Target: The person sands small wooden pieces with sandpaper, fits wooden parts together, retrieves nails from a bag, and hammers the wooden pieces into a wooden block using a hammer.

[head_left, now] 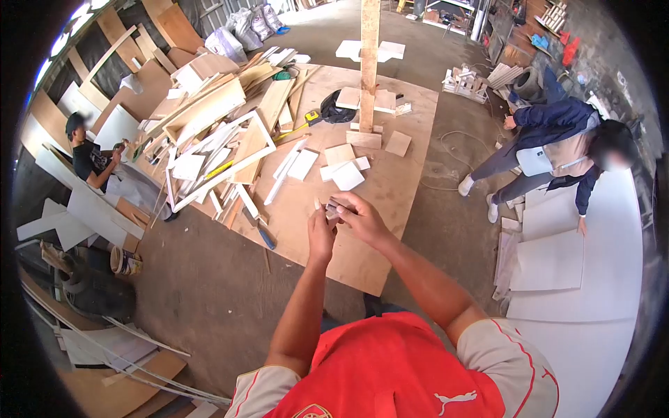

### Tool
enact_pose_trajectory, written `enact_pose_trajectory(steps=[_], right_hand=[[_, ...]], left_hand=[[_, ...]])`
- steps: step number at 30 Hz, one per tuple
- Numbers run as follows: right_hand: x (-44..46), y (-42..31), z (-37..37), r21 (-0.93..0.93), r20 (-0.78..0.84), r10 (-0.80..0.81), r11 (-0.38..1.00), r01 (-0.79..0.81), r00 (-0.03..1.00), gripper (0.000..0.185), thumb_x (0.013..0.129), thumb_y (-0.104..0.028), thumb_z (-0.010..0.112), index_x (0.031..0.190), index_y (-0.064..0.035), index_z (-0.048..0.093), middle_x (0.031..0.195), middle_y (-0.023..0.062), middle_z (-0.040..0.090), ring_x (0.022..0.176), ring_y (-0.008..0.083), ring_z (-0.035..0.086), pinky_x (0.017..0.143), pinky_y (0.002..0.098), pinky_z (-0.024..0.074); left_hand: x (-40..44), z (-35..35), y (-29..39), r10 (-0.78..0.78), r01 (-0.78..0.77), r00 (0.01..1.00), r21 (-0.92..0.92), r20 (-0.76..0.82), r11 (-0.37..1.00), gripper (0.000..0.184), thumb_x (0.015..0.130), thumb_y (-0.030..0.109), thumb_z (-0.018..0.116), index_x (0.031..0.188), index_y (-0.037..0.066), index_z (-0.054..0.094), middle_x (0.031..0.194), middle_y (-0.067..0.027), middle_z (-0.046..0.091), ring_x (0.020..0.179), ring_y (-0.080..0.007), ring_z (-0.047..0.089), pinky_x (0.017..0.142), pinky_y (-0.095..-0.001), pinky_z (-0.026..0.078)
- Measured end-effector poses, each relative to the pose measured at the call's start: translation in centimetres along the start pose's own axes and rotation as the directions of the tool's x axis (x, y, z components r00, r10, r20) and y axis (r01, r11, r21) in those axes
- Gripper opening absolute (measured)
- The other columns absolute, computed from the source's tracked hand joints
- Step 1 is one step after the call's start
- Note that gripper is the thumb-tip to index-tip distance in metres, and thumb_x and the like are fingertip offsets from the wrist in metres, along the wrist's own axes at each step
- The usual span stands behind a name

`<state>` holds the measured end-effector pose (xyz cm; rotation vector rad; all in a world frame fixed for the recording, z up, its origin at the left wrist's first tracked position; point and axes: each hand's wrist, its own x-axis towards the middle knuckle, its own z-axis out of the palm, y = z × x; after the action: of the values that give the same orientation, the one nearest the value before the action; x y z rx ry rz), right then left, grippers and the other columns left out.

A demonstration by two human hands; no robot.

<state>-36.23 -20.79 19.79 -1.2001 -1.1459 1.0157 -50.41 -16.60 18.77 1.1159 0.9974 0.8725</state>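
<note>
Both my hands meet over the near part of the plywood table [334, 244]. My left hand [322, 233] has its fingers closed at a small piece that I cannot make out. Against it, my right hand [357, 217] pinches a small dark object [336, 205], partly hidden by the fingers. Just beyond my hands lie white and pale wood blocks [347, 176]. A blue-handled tool [267, 238] rests at the table's left edge.
A pile of wood strips and frames [209, 125] covers the table's left side, near a yellow tape measure [312, 118]. An upright post [368, 76] stands behind the blocks. One person [90, 150] is at the left, another [543, 146] bends over white panels [550, 261] at right.
</note>
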Motion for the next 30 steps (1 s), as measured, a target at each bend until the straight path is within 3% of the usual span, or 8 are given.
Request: enact_pose_trajectory(steps=[3,8,11,15,18,21,24,30], right_hand=[[0.7,-1.0,0.6,-0.114,-0.056,-0.078,0.991,0.071,0.995,0.034,0.104,-0.020,0.065,0.135,-0.0072,0.070,0.107,0.0064,0.080,0.085,0.0163,0.075,0.081,0.0308,0.0579],[1.7,-3.7,1.4,-0.532,-0.196,-0.069,0.845,-0.047,0.978,0.031,0.101,-0.027,0.067,0.129,-0.0183,0.077,0.109,0.0105,0.080,0.094,0.0251,0.079,0.081,0.0345,0.0595],[1.7,-3.2,4.4,-0.454,-0.124,-0.179,0.885,0.104,0.976,0.031,0.100,-0.030,0.068,0.128,-0.0216,0.077,0.108,0.0093,0.079,0.094,0.0303,0.077,0.080,0.0384,0.0602],[3.7,-4.6,7.1,-0.601,-0.213,-0.094,0.797,-0.055,0.973,0.030,0.099,-0.031,0.069,0.126,-0.0232,0.078,0.105,0.0093,0.079,0.091,0.0314,0.077,0.077,0.0416,0.0594],[4.4,-2.7,10.8,-0.489,-0.082,-0.241,0.855,0.172,0.967,0.029,0.099,-0.031,0.068,0.126,-0.0234,0.078,0.103,0.0096,0.079,0.090,0.0322,0.077,0.076,0.0420,0.0591],[5.6,-3.5,12.4,-0.665,-0.111,-0.105,0.747,0.004,0.988,0.030,0.100,-0.031,0.068,0.127,-0.0241,0.078,0.102,0.0094,0.079,0.088,0.0332,0.077,0.076,0.0423,0.0595],[6.9,-3.1,14.6,-0.600,-0.096,-0.123,0.799,0.041,0.988,0.032,0.101,-0.028,0.069,0.131,-0.0228,0.076,0.103,0.0072,0.081,0.080,0.0274,0.078,0.070,0.0366,0.0591],[8.4,-2.2,19.4,-0.614,-0.181,-0.183,0.788,0.034,0.966,0.033,0.101,-0.032,0.066,0.133,-0.0278,0.075,0.098,0.0116,0.078,0.084,0.0357,0.076,0.073,0.0449,0.0589]], left_hand=[[1.6,0.6,-0.9,0.143,-0.150,0.987,-0.120,-0.068,0.981,0.066,0.116,0.054,0.027,0.100,0.003,0.065,0.074,-0.0012,0.056,0.065,-0.0093,0.046,0.058,-0.0288,0.039],[2.5,-1.9,0.1,0.342,-0.335,0.939,0.149,-0.027,0.930,0.076,0.116,0.057,0.022,0.096,0.000,0.068,0.079,-0.0024,0.060,0.071,-0.0131,0.050,0.064,-0.0313,0.039],[3.7,-3.7,0.3,0.381,-0.376,0.924,0.099,-0.035,0.921,0.078,0.116,0.057,0.021,0.095,-0.002,0.069,0.079,-0.0037,0.061,0.072,-0.0143,0.052,0.065,-0.0321,0.039],[4.1,-6.4,1.4,0.386,-0.367,0.915,0.156,-0.116,0.917,0.083,0.117,0.050,0.019,0.085,-0.006,0.070,0.067,-0.0080,0.059,0.062,-0.0175,0.052,0.059,-0.0342,0.042],[5.5,-9.7,-0.3,0.360,-0.337,0.916,0.150,-0.176,0.930,0.084,0.117,0.051,0.017,0.090,-0.006,0.073,0.066,-0.0086,0.059,0.060,-0.0179,0.052,0.058,-0.0356,0.042],[5.8,-12.0,0.3,0.418,-0.405,0.887,0.104,-0.194,0.908,0.083,0.117,0.050,0.019,0.090,-0.007,0.072,0.066,-0.0099,0.062,0.060,-0.0191,0.055,0.058,-0.0366,0.044],[6.0,-14.9,1.0,0.325,-0.287,0.911,0.178,-0.252,0.941,0.081,0.116,0.057,0.019,0.091,-0.003,0.068,0.083,-0.0099,0.069,0.070,-0.0191,0.060,0.066,-0.0333,0.048],[9.0,-20.4,-1.3,0.408,-0.371,0.893,0.201,-0.191,0.906,0.080,0.116,0.052,0.020,0.080,-0.005,0.062,0.066,-0.0117,0.060,0.062,-0.0236,0.062,0.059,-0.0388,0.049]])
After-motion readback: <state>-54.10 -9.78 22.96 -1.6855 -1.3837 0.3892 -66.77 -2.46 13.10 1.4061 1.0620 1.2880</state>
